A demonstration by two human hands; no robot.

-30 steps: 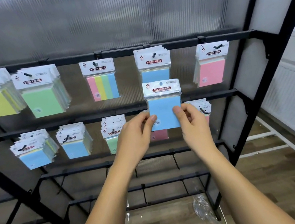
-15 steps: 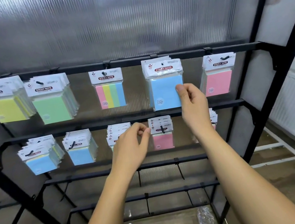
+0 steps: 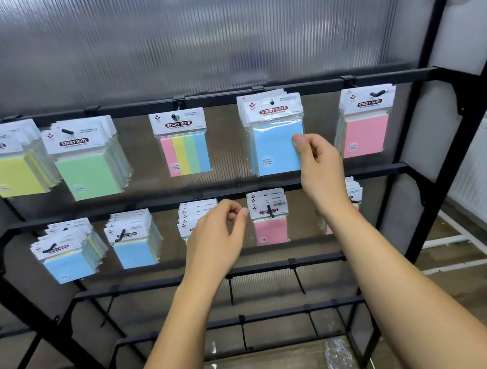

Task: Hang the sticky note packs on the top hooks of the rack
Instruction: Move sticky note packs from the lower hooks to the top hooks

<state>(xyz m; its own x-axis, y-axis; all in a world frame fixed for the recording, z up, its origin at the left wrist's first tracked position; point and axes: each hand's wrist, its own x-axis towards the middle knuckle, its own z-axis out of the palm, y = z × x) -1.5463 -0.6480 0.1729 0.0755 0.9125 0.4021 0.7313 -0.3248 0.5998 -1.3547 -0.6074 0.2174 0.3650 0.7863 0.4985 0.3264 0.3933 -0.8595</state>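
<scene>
Your right hand (image 3: 319, 162) pinches the blue pack's (image 3: 277, 146) right edge; it hangs on a top hook (image 3: 271, 102), between the striped pack (image 3: 185, 154) and pink pack (image 3: 364, 132), gaps either side. Your left hand (image 3: 218, 241), loosely curled and holding nothing, hides part of the lower-row packs (image 3: 197, 216).

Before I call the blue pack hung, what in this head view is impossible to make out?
- Blue pack, right edge: covered by the right hand; its grip there is unclear.
- Middle lower-row packs: colours hidden behind the left hand.
- Lower-row packs at far right: mostly behind the right forearm.
- Small print on the pack headers: too small to read.
- How many packs sit behind each front pack: overlapped.
</scene>
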